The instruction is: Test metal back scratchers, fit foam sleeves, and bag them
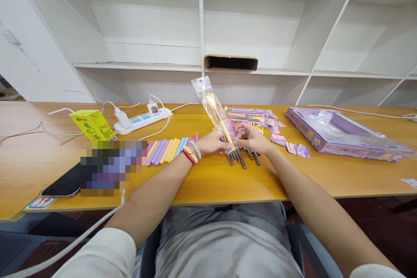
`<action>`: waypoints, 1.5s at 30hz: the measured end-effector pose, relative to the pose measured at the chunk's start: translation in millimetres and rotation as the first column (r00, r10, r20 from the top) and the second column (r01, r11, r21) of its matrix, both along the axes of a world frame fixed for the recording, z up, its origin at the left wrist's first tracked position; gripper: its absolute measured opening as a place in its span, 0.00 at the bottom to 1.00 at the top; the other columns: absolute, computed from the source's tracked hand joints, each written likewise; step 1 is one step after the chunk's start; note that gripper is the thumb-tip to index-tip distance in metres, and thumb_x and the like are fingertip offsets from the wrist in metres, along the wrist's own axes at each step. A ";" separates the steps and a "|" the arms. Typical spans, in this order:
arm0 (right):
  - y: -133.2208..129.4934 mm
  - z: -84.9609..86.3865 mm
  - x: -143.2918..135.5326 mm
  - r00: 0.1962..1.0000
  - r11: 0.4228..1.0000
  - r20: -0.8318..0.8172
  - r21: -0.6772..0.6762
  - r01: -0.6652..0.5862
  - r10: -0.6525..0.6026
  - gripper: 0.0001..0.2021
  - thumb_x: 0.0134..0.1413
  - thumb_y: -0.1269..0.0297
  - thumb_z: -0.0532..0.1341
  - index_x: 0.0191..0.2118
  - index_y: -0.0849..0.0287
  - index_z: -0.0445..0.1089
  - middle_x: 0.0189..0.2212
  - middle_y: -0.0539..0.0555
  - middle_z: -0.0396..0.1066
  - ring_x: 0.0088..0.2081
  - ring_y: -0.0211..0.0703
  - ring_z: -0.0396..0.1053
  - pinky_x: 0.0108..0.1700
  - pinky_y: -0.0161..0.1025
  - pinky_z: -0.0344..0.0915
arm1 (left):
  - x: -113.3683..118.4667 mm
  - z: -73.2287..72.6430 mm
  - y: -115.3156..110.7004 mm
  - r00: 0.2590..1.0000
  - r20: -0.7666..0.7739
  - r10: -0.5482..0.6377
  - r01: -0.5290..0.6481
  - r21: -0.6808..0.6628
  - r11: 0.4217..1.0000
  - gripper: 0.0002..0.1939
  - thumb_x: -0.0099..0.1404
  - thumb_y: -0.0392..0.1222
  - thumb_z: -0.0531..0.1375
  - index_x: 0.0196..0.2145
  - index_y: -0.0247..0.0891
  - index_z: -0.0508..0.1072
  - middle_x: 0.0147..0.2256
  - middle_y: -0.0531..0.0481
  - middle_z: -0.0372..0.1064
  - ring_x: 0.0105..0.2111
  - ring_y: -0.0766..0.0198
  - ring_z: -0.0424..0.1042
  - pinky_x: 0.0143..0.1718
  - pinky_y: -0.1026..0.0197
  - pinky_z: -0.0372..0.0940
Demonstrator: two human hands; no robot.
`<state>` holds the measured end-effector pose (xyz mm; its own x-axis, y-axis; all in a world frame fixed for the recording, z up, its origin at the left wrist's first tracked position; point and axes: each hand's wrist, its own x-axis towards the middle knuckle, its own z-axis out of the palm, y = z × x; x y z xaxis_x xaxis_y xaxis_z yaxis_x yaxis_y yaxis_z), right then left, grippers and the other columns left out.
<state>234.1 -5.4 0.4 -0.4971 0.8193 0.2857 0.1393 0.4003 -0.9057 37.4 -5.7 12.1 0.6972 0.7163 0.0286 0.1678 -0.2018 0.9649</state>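
A clear plastic bag [211,102] stands tilted up over the table, with a yellow-handled stick that has a metal shaft and a yellow hand-shaped head inside. My left hand [213,142] pinches the bag's lower end from the left. From the right, my right hand [249,137] grips the same lower end, its fingers closed. Beneath my hands lie several metal rods [241,159] with pink and yellow heads, partly hidden. Left of my left wrist is a row of purple, yellow, blue and pink handles [167,150]. Bagged sticks [250,115] are piled behind my right hand.
A purple box [345,150] with clear plastic in it lies at the right, beside small printed cards [298,150]. At the left are a power strip [145,120], a yellow-green carton [93,125] and a phone [61,181]. White shelves [146,67] rise behind the table.
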 end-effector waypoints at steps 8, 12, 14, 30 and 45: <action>2.5 -1.7 -1.2 0.987 1.000 0.159 0.023 -0.018 0.014 0.12 0.45 0.57 0.63 0.29 0.61 0.62 0.20 0.46 0.62 0.22 0.32 0.58 0.25 0.33 0.56 | 0.4 -3.9 2.8 1.000 -0.028 -0.001 0.001 0.027 1.000 0.13 0.50 0.43 0.65 0.28 0.29 0.73 0.22 0.49 0.68 0.21 0.69 0.66 0.25 0.65 0.62; 2.1 -0.3 -1.1 0.989 0.996 0.143 0.081 0.033 -0.045 0.12 0.46 0.58 0.62 0.28 0.61 0.62 0.20 0.47 0.60 0.22 0.32 0.57 0.24 0.32 0.54 | 1.1 -0.3 3.1 0.996 -0.014 0.090 -0.089 0.063 0.994 0.11 0.50 0.42 0.65 0.26 0.29 0.72 0.20 0.50 0.67 0.21 0.69 0.66 0.24 0.65 0.61; 2.1 -0.2 -0.6 0.988 0.995 0.136 0.088 0.055 -0.067 0.11 0.46 0.58 0.61 0.28 0.60 0.62 0.20 0.46 0.60 0.21 0.31 0.56 0.23 0.32 0.53 | 1.2 -0.6 4.9 0.990 -0.009 0.144 -0.142 0.107 0.984 0.10 0.50 0.41 0.64 0.26 0.29 0.72 0.20 0.50 0.67 0.21 0.69 0.66 0.24 0.65 0.61; -3.4 5.2 0.6 0.949 0.993 0.304 0.110 0.046 -0.078 0.04 0.43 0.68 0.56 0.27 0.61 0.65 0.18 0.47 0.63 0.20 0.32 0.58 0.23 0.31 0.55 | 3.4 -3.0 1.0 0.978 -0.099 0.184 -0.146 0.304 0.941 0.08 0.54 0.39 0.60 0.31 0.30 0.73 0.26 0.47 0.73 0.26 0.65 0.71 0.32 0.62 0.65; -2.6 3.3 0.7 0.931 0.977 0.350 0.210 0.033 -0.106 0.04 0.41 0.70 0.55 0.26 0.61 0.67 0.19 0.47 0.65 0.22 0.32 0.60 0.25 0.31 0.56 | 3.6 -3.8 0.7 0.961 -0.173 0.218 -0.144 0.363 0.921 0.08 0.54 0.40 0.60 0.30 0.32 0.73 0.25 0.49 0.73 0.24 0.66 0.70 0.28 0.65 0.63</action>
<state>234.9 -8.0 3.6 -0.5400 0.8010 0.2584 0.4730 0.5427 -0.6940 41.0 -5.0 8.4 0.5734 0.8023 0.1660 0.4200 -0.4619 0.7812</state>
